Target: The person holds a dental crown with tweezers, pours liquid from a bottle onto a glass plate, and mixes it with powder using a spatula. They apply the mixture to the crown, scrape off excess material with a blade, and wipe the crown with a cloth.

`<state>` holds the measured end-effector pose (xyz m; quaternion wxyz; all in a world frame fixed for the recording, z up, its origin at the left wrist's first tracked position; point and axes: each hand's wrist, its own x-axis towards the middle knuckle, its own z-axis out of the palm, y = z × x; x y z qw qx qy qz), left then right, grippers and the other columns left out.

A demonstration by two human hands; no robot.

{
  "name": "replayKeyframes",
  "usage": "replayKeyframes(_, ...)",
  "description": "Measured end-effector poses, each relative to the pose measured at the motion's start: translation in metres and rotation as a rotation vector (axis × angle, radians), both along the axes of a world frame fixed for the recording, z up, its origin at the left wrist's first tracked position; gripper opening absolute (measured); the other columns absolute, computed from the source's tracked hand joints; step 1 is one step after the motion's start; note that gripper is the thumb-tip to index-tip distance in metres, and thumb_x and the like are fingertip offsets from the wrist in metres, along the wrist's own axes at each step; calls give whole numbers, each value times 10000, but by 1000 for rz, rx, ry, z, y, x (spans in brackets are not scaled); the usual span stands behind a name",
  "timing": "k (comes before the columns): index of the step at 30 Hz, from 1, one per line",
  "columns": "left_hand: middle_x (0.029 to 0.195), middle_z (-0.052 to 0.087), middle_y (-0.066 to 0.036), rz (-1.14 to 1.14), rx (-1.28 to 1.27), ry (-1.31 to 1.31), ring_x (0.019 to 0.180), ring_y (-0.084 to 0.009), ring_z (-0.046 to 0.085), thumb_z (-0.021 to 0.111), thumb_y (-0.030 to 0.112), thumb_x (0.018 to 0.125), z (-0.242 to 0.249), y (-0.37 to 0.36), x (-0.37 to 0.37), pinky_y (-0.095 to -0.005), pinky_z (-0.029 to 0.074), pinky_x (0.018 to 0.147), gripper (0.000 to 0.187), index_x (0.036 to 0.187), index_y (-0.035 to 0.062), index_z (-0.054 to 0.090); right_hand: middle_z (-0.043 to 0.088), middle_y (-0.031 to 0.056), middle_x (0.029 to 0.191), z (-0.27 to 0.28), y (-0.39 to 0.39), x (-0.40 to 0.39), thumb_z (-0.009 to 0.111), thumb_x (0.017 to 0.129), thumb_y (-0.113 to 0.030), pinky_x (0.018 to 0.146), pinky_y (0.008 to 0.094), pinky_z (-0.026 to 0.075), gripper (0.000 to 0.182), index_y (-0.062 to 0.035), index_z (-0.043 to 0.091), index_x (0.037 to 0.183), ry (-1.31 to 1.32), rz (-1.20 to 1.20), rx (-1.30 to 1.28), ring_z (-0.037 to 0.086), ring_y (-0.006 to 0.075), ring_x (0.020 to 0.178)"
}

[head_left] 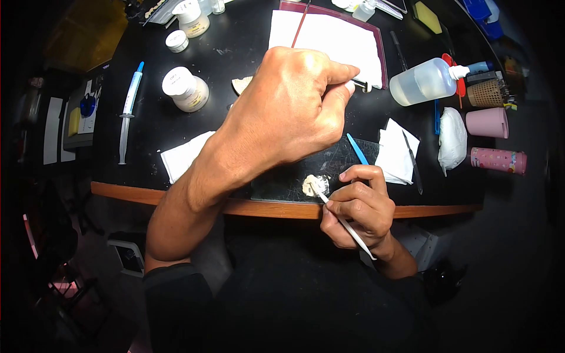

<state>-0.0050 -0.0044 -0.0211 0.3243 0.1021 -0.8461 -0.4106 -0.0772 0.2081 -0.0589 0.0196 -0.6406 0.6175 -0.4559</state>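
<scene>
My right hand (362,209) is closed around a slim white spatula (353,234). Its tip rests in a small mound of cream-coloured paste (311,183) on a dark glass slab (276,187) at the front edge of the table. High over the slab, my left hand (288,103) pinches thumb against index finger. A small dark piece with a shiny end (366,86) shows right at those fingertips; I cannot tell whether it is held. A blue pointed handle (356,149) lies behind my right hand.
White-lidded jars (186,89) and a syringe (130,100) are at left. Folded tissues (395,157) and a dark thin instrument (412,159) lie right of the slab. A liquid bottle (425,82) lies near pink cups (487,122). Behind is a tray with white paper (347,38) and a red-brown stick (301,25).
</scene>
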Motion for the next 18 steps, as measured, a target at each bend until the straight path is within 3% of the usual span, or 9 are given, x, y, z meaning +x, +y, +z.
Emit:
replayKeyframes(6,973,781,-211,-9,21,-41,797,-218,760,679,32,905,4,1,2,-307,570,697,232,1104,-33,777,648,18,697,1,0,0,748,583,14,722,341,470,179,-65,651,710,5,-3,-10,632,268,891)
replayKeyframes(10,1021,776,-229,-53,-15,-53,881,-290,783,667,33,905,9,-2,2,-340,591,765,225,1090,-36,775,659,28,733,21,5,-8,722,595,53,745,347,497,251,-66,656,806,-49,-11,-68,623,281,870)
replayKeyframes(13,896,770,-187,-126,48,-57,775,-209,748,659,48,912,13,-2,4,-310,574,717,250,1120,-37,768,642,56,786,44,-2,-31,688,696,56,818,396,579,223,-57,634,881,-84,-24,-202,601,291,947)
replayKeyframes(14,883,765,-182,-153,90,-66,763,-198,735,653,49,914,16,-1,4,-307,565,702,259,1131,-36,767,627,79,806,53,-8,-40,668,746,45,896,458,621,192,-40,618,911,-70,-4,-235,584,293,997)
replayKeyframes(18,873,758,-181,-242,207,-110,751,-180,709,629,41,919,17,-1,5,-307,537,658,292,1167,-28,766,626,93,781,65,-35,-65,670,763,22,934,507,625,181,-19,623,933,-95,53,-357,618,325,1034)
